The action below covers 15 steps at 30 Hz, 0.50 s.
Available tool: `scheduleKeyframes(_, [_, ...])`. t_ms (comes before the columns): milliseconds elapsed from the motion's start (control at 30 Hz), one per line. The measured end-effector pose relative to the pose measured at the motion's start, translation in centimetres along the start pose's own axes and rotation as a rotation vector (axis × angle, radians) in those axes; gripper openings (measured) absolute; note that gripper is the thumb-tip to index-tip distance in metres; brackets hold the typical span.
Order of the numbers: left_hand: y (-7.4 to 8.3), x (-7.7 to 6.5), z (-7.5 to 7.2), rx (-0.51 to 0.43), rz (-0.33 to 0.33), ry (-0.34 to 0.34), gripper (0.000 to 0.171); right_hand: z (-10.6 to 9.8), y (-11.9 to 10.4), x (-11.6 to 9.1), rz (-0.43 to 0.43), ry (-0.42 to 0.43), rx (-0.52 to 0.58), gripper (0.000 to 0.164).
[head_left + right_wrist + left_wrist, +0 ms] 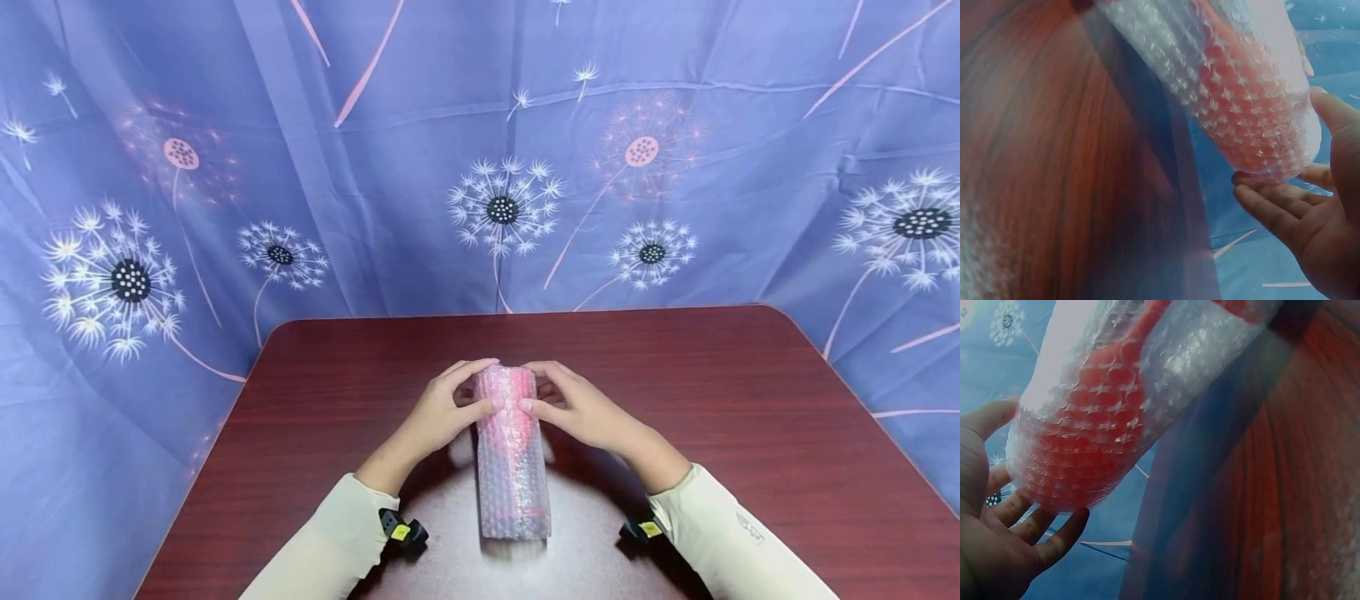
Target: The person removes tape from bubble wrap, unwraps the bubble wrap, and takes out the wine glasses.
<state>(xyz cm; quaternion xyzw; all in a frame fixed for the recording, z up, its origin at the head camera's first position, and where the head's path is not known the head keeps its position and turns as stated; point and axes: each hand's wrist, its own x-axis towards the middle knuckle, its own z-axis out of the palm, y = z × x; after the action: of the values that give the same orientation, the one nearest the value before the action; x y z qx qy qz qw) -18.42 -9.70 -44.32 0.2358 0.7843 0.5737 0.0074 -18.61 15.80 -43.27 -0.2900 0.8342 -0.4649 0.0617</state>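
A bubble-wrapped bundle [514, 467] is over the middle of the table, its long side running toward me. Through the clear wrap a red shape shows, wide at the far end with a thin stem in the left wrist view; its kind is hard to make out. My left hand [442, 410] grips the far end from the left, thumb on top and fingers round the end. From the right, my right hand [583, 408] grips the same end in the same way. Both wrist views show the wrapped end [1079, 456] [1260, 119] between thumb and fingers.
The dark red wooden table [712, 375] has rounded far corners. Behind it hangs a blue curtain [405, 208] with dandelion prints. Small black wrist cameras [405, 532] sit at both cream sleeves [330, 533]. Light glares off the table's near middle.
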Motion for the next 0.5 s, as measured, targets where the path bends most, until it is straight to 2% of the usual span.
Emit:
scheduleKeyframes(133, [0.08,-0.04,-0.03,-0.008,0.033,0.0,0.055,0.05,-0.05,-0.02,-0.002,0.04,0.062,0.049])
scheduleKeyframes(233, [0.2,-0.08,-0.06,0.0,0.033,0.024,0.059,-0.02,-0.1,0.01,-0.018,0.07,0.078,0.051])
scheduleKeyframes(367, [0.09,0.04,0.01,-0.05,-0.014,0.051,0.072,-0.14,-0.18,0.11,-0.043,0.118,0.103,0.052])
scheduleKeyframes(500, [-0.32,0.05,0.22,-0.153,-0.09,0.03,0.08,-0.25,-0.38,0.18,-0.035,0.155,0.149,0.054])
